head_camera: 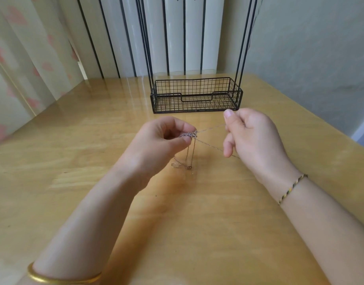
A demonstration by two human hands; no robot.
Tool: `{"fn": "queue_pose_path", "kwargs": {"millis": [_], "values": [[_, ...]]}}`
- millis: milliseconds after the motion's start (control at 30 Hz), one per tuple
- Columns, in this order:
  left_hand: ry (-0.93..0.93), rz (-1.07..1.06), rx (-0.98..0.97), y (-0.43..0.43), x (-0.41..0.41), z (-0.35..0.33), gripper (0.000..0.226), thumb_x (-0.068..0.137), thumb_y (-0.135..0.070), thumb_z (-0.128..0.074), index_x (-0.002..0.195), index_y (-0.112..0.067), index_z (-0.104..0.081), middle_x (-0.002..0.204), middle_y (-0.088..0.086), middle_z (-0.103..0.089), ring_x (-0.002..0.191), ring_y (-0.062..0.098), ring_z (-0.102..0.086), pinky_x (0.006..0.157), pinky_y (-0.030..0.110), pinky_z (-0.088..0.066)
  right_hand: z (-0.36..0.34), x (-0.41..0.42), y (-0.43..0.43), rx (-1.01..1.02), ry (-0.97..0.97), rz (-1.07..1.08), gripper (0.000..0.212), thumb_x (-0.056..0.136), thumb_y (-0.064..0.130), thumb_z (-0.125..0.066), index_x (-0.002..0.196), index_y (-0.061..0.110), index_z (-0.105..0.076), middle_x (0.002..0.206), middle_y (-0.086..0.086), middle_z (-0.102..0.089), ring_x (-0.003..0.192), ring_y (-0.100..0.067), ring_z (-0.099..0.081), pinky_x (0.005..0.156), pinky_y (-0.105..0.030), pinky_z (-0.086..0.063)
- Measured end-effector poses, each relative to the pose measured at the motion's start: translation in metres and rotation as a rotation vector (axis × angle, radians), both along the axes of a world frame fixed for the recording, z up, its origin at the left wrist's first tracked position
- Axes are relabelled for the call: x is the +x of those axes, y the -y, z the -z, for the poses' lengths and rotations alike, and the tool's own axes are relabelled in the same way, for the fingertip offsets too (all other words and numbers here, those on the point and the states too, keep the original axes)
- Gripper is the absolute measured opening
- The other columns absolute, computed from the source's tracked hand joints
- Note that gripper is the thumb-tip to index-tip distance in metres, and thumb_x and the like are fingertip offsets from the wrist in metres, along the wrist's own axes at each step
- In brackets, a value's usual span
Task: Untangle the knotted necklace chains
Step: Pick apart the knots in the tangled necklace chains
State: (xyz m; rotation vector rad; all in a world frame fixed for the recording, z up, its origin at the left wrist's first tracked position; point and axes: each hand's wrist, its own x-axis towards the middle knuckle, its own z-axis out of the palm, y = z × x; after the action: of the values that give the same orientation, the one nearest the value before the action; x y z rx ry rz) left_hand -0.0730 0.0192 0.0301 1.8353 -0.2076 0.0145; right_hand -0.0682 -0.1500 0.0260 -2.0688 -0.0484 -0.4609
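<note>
My left hand pinches the knotted bunch of thin necklace chains between thumb and fingertips, a little above the table. Two silver strands run taut from the knot to my right hand, which grips them in curled fingers. A gold strand hangs from the knot, and its loop with a small ring lies on the wood below.
The yellow wooden table has a glossy top. A black wire basket with tall black uprights stands just behind my hands. A striped curtain and a grey wall close the back and right.
</note>
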Motion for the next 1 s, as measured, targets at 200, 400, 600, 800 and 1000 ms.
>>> {"fn": "queue_pose_path", "kwargs": {"millis": [200, 400, 600, 800, 1000], "values": [[-0.015, -0.046, -0.054, 0.0003, 0.0010, -0.0016, 0.012, 0.089, -0.007, -0.063, 0.084, -0.017, -0.066, 0.075, -0.004, -0.067, 0.047, -0.004, -0.047, 0.047, 0.011, -0.035, -0.0032, -0.0022, 0.0020, 0.035, 0.014, -0.164, 0.010, 0.083, 0.012, -0.066, 0.078, 0.018, -0.060, 0.073, 0.003, -0.059, 0.054, 0.001, -0.048, 0.053, -0.010, -0.037], [-0.013, -0.062, -0.072, 0.0022, 0.0013, 0.0002, 0.011, 0.089, -0.007, -0.063, 0.086, -0.017, -0.065, 0.075, -0.004, -0.070, 0.050, -0.003, -0.048, 0.046, 0.012, -0.035, -0.0034, -0.0069, -0.0035, -0.142, -0.044, -0.214, 0.008, 0.073, 0.026, -0.074, 0.071, 0.027, -0.067, 0.084, 0.009, -0.063, 0.059, 0.001, -0.046, 0.062, -0.026, -0.040], [-0.003, -0.074, -0.095, 0.0008, 0.0016, 0.0007, 0.010, 0.087, -0.007, -0.065, 0.091, -0.015, -0.063, 0.075, -0.002, -0.071, 0.052, -0.003, -0.051, 0.046, 0.011, -0.036, -0.0011, -0.0047, -0.0045, -0.128, 0.028, -0.190, 0.010, 0.075, 0.026, -0.074, 0.070, 0.025, -0.067, 0.070, 0.007, -0.061, 0.051, 0.000, -0.044, 0.056, -0.026, -0.038], [0.052, -0.041, -0.024, 0.0047, 0.0003, 0.0003, 0.009, 0.085, -0.002, -0.066, 0.085, -0.011, -0.065, 0.072, 0.001, -0.070, 0.051, -0.003, -0.052, 0.047, 0.008, -0.036, -0.0021, -0.0048, -0.0042, 0.078, 0.049, -0.185, 0.012, 0.078, 0.018, -0.072, 0.067, 0.021, -0.068, 0.072, 0.012, -0.063, 0.061, 0.003, -0.048, 0.062, -0.017, -0.037], [0.081, -0.058, 0.042, 0.0049, -0.0012, 0.0000, 0.007, 0.086, -0.005, -0.066, 0.081, -0.010, -0.067, 0.061, -0.002, -0.058, 0.043, -0.002, -0.046, 0.041, 0.010, -0.035, 0.0018, -0.0016, -0.0039, 0.128, 0.082, -0.132, 0.018, 0.077, 0.021, -0.074, 0.063, 0.031, -0.066, 0.091, 0.011, -0.066, 0.104, -0.013, -0.055, 0.092, -0.027, -0.040]]}}
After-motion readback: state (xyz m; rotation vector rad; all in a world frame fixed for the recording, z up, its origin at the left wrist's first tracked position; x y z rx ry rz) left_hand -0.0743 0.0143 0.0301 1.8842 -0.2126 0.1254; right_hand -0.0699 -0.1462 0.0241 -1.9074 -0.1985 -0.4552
